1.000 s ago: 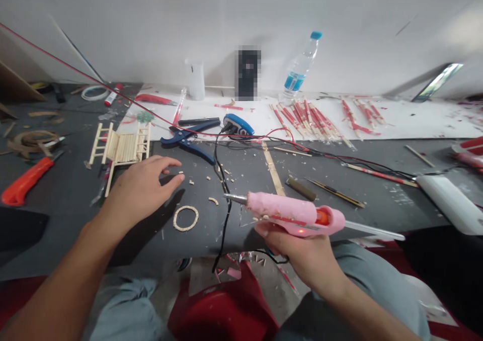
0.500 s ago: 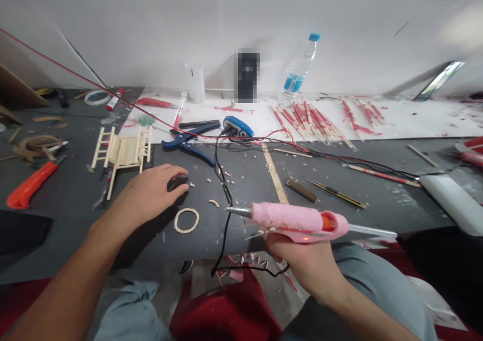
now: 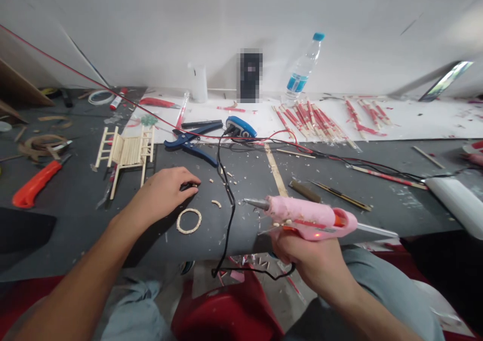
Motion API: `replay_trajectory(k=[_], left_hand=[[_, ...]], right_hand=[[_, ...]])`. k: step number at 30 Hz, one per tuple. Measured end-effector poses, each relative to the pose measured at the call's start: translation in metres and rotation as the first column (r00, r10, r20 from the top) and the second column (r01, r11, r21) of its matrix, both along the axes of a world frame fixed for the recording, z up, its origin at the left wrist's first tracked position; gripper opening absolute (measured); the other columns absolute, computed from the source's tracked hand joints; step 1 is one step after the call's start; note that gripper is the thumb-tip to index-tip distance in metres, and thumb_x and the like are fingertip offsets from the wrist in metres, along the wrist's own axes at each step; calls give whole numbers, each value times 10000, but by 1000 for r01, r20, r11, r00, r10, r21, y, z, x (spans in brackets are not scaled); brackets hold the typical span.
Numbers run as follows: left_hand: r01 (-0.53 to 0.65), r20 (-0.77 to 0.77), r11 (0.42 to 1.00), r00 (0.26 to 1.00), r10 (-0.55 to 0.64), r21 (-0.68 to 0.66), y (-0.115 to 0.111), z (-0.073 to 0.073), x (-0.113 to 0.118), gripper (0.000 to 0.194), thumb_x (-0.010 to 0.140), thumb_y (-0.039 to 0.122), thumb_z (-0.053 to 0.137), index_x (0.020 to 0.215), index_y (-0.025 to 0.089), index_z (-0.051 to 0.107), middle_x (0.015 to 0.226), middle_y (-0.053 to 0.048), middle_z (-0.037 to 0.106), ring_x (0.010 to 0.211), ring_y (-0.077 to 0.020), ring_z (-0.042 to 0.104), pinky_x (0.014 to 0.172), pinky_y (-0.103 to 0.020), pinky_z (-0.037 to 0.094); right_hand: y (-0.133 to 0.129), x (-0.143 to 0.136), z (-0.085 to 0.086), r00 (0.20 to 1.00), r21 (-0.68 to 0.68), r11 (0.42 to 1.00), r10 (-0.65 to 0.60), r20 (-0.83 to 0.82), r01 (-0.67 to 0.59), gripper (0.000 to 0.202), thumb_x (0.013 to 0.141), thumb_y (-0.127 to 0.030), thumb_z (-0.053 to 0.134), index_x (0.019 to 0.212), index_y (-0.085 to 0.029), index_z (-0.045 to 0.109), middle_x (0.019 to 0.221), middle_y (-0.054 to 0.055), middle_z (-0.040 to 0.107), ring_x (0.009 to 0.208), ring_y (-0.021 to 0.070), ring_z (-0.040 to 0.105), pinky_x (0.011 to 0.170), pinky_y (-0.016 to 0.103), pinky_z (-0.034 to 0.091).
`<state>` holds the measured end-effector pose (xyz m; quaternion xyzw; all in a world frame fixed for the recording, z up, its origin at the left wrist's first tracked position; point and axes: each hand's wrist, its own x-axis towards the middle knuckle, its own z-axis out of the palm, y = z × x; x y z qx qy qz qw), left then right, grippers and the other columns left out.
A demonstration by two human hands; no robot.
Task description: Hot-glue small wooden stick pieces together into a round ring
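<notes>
We're gripping the glue gun (image 3: pixel 298 212) in our right hand (image 3: pixel 311 255) over the table's near edge (image 3: pixel 204 249), ring (image 3: pixel 189 210) nearby; our left hand (image 3: pixel 164 192) half-curls at a tiny bit (image 3: pixel 195 185), can't tell if it's pinched.

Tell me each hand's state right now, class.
Left hand: part-closed at a small pale piece; grip unclear.
Right hand: closed, holding the pink glue gun.

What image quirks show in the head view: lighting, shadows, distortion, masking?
Head view: pixelation masks the dark upright object; bottle leans outward, possibly lens distortion; wall brightens upper right; shadow falls left of the tilted screen; glue gun shows a glowing red spot.
</notes>
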<state>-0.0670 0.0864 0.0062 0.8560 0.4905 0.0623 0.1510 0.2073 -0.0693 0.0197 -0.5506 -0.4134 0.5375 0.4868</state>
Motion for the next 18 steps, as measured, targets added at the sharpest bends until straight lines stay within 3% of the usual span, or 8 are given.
replay_trajectory(k=[6,9,12,15,18], left_hand=[[11,43,1000,999,-11,-12,1,-1,1,256,957,358,605,982,273,845,1066,-42,833,987,-255,752,900,-352,523],[5,55,1000,998,-4,-20,1,-1,-1,256,951,363,608,1010,266,838,1063,-45,831,978,-255,749,876,-343,515],[-10,54,1000,999,11,-21,0,-1,-3,262,938,369,611,1008,249,833,1036,-55,825,941,-258,740,838,-341,505],[-14,48,1000,999,15,-19,-2,0,-4,254,933,352,598,967,247,827,1030,-53,817,939,-266,731,836,-355,487],[-24,52,1000,998,25,-21,-3,2,-4,221,917,332,608,922,256,815,1023,-44,811,943,-280,725,822,-368,470]], right_hand=[[1,3,-2,950,33,999,38,-310,-30,214,806,-356,851,784,-198,709,569,-64,517,472,83,318,470,256,298],[3,5,-4,902,96,990,138,-409,-108,322,841,-400,844,693,-202,639,568,-62,484,465,76,302,467,254,296],[2,4,-5,880,95,983,183,-439,-157,401,843,-450,836,641,-205,591,521,-78,387,455,79,298,457,250,310],[-1,3,-4,898,27,992,121,-423,-121,344,803,-454,861,704,-201,649,510,-95,356,447,77,274,435,240,303],[-5,4,-2,933,-67,995,45,-358,-74,281,780,-359,842,658,-193,650,506,-96,340,470,78,273,459,244,312]])
